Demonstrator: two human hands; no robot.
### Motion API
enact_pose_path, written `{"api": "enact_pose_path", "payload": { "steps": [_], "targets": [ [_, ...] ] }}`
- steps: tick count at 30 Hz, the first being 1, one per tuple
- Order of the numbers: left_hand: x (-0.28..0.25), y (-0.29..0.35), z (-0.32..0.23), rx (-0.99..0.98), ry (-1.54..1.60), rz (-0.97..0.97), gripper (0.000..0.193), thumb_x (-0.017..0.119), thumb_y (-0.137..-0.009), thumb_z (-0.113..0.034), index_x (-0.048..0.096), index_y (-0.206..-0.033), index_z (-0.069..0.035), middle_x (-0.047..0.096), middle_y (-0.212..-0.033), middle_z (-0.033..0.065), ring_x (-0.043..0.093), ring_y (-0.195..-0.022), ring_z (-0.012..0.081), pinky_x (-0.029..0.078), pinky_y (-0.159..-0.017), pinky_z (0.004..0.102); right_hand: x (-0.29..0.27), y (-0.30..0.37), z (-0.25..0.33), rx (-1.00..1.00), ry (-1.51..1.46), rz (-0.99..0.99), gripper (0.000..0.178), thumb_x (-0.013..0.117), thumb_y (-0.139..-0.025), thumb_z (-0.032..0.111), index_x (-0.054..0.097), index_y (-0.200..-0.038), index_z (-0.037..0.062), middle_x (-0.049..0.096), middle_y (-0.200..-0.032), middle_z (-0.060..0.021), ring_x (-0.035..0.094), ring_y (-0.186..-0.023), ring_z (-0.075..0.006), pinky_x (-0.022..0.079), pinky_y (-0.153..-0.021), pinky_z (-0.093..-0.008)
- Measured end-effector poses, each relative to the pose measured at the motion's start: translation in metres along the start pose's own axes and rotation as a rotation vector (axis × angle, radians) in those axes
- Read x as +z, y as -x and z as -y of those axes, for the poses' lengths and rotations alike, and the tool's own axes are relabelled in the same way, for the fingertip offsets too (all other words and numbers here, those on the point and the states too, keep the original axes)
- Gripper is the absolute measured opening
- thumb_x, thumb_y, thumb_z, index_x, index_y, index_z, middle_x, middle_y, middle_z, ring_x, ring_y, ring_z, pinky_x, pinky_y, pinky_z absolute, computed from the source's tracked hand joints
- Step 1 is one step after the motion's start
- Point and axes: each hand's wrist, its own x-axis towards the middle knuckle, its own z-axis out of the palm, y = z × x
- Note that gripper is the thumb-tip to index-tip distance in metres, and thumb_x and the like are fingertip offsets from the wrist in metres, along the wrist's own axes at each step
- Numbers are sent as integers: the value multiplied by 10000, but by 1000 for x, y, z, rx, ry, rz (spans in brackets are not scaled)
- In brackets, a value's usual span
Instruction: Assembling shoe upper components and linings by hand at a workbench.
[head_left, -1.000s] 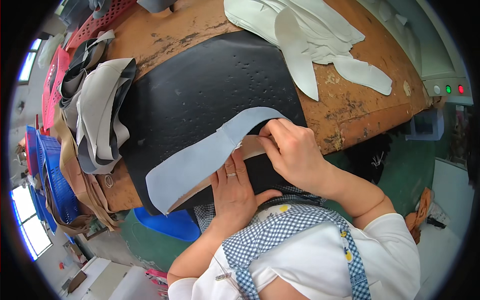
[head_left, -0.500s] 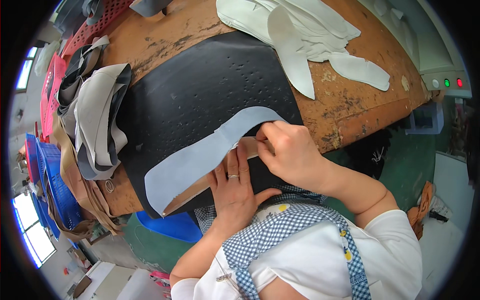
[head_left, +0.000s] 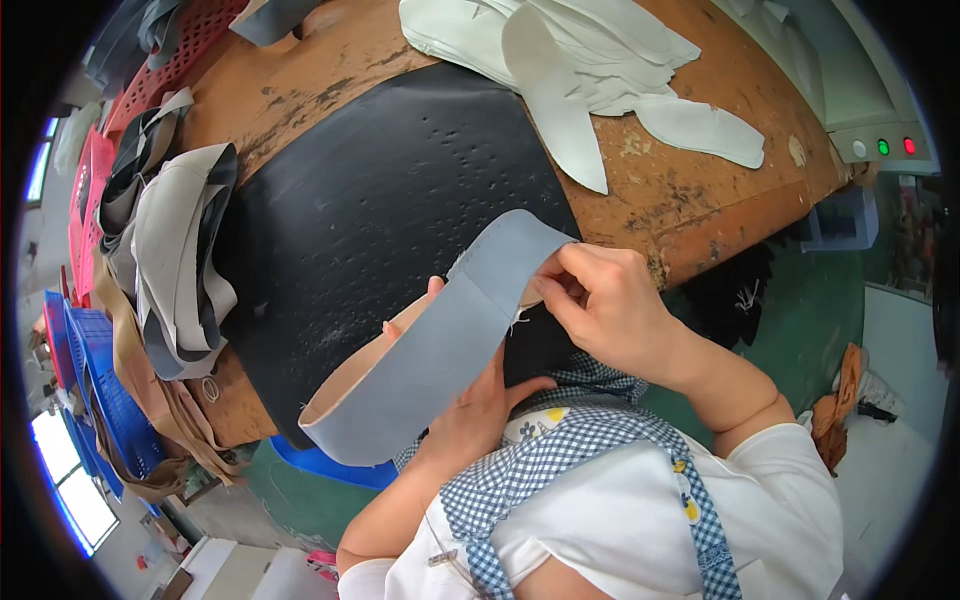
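A blue-grey leather-like strip (head_left: 425, 355) with a tan lining curves into a loop above the black mat (head_left: 390, 170). A seam crosses it, and short loose threads hang near its right part. My right hand (head_left: 617, 308) pinches the strip's right end between thumb and fingers. Behind the strip is my left hand (head_left: 472, 412), mostly covered by it. Two of its fingertips show past the far edge and its thumb stretches out to the right, so the fingers look extended and apart.
White cut pieces (head_left: 590, 60) lie piled at the table's far side. Grey strips (head_left: 175, 240) are stacked to the left, near tan strips (head_left: 145, 340), a blue basket (head_left: 110, 390) and a pink basket (head_left: 90, 190). A machine panel with lights (head_left: 880, 148) stands at the right.
The strip has tipped over toward me, so its outer face now covers most of my left hand. My right hand keeps its pinch. The view has shifted slightly.
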Motion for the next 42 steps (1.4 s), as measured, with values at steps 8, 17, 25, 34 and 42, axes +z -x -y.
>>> {"api": "enact_pose_path", "payload": {
  "steps": [8,17,25,34,42],
  "targets": [
    [-2,-1,-1,21,-68,-51,903,730,-705,-628,508,-1428,-136,365,-1528,167,175,-1477,453,21,-1095,764,-1,-5,-2,-12,59,20,132,694,-830,70,619,-787,-30,666,-706,-143,670,-606,-272,525,-574,-358],
    [-5,-2,-2,13,-107,21,937,689,-724,-652,452,-1476,-145,236,-1588,223,163,-1475,466,50,-1100,755,-3,-4,-3,74,255,4,155,710,-822,106,618,-783,-13,653,-656,-144,666,-596,-302,522,-561,-373],
    [-33,-9,-18,149,-425,-25,922,656,-748,-664,427,-1500,-182,207,-1581,281,155,-1470,486,124,-1089,735,-34,-6,-9,194,91,-81,141,716,-824,85,604,-870,14,633,-647,-81,623,-559,-164,500,-561,-298],
    [-10,-18,-16,50,-130,99,1226,822,-591,-592,214,-1582,-205,310,-1496,347,270,-1406,523,254,-1064,677,-16,-44,-7,-197,147,-110,214,635,-850,114,624,-1026,-7,664,-776,-110,672,-740,-316,529,-696,-418],
    [-34,-7,-16,233,-222,-168,1195,808,-619,-611,295,-1498,15,282,-1499,363,235,-1446,473,186,-1114,677,-18,-49,-5,149,-199,64,205,592,-946,125,632,-845,-49,652,-615,-80,631,-470,-131,485,-413,-259]
  ]
}}
